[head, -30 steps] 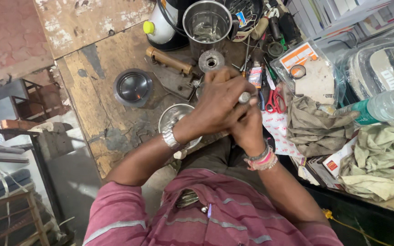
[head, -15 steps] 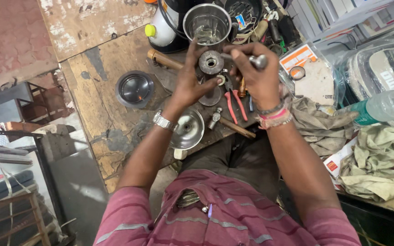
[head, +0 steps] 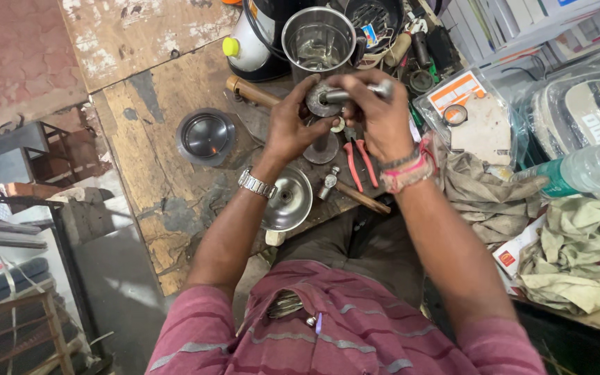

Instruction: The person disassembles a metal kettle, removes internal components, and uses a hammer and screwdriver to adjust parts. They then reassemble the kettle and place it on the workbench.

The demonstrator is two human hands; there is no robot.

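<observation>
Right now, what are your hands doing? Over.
Left hand grips a round metal part. Right hand holds a metal tool against it. Steel jar stands just behind; red pliers lie below.

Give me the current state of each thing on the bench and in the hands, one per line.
left hand: grip closed on the round metal part
right hand: grip closed on a metal tool, tip at the part
steel jar: upright, open, nothing visible inside
steel lid: hollow side up
dark bowl: hollow side up
red-handled pliers: lying flat
plastic bottle: lying on its side
</observation>
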